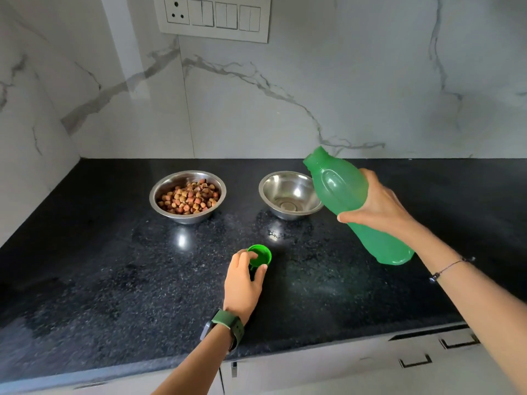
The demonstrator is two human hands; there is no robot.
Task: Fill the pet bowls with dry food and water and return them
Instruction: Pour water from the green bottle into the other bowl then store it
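Two steel bowls stand on the black counter. The left bowl holds brown dry food. The right bowl has nothing in it. My right hand grips a green bottle around its middle, tilted with its uncapped mouth up and to the left, beside the right bowl's rim. My left hand rests on the counter in front of the bowls, fingers around the green cap, which lies with its hollow side up.
A marble wall with a socket and switch panel rises behind the counter. White drawers with recessed handles run below the front edge at the right. The side wall closes the counter on the left.
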